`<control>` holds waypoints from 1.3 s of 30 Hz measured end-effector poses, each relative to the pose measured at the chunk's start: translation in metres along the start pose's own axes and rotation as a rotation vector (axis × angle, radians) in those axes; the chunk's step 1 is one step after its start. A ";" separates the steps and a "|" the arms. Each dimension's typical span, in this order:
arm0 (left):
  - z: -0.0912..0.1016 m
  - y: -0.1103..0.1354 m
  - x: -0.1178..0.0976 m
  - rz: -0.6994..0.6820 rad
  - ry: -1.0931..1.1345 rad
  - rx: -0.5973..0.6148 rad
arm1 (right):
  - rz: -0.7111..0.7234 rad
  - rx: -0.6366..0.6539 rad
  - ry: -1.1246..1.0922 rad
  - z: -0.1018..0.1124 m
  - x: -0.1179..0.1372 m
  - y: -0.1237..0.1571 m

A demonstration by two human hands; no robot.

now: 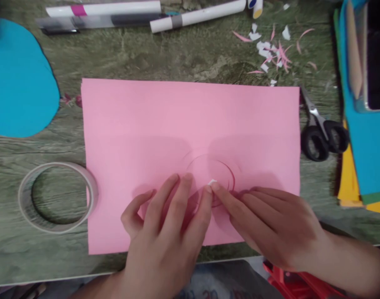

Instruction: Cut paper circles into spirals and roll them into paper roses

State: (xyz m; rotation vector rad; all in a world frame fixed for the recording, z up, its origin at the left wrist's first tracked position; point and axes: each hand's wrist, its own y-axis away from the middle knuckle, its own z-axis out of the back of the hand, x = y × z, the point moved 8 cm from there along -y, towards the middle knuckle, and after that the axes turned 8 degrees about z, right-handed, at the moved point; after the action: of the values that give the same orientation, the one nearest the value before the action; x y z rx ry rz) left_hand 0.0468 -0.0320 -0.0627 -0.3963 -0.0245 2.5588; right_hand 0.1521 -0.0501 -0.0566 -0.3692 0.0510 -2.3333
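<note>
A pink sheet of paper [190, 124] is laid across the middle of the frame on a greenish wooden table [183, 62]. At lower centre, the left hand [165, 232] is pressed flat on the sheet, fingers spread, gripping nothing. The right hand [271, 224] is stretched beside it. Both hands' fingertips are met at a small white scrap [212, 182] inside a faint circle [231, 174]. Whether the scrap is pinched cannot be told. A tape roll [57, 227] is seen at lower left, scissors [321, 133] at the right.
</note>
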 end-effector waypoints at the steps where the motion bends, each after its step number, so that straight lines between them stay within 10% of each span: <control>1: 0.000 0.000 0.000 0.000 0.000 0.004 | -0.002 -0.006 -0.003 0.000 0.000 0.000; 23: 0.007 0.005 -0.006 -0.022 -0.083 -0.082 | -0.255 0.072 0.360 -0.007 0.004 -0.007; 30: 0.012 0.020 -0.009 -0.046 -0.048 -0.122 | -0.525 -0.112 -0.283 -0.002 -0.023 0.016; 39: 0.016 0.030 -0.012 -0.057 -0.046 -0.202 | -0.635 -0.168 -0.230 0.009 -0.054 0.007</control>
State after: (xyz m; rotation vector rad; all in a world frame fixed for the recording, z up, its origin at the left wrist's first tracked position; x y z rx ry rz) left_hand 0.0362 -0.0624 -0.0467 -0.4061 -0.3094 2.5168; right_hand 0.1957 -0.0165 -0.0627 -0.8346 0.0196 -2.8982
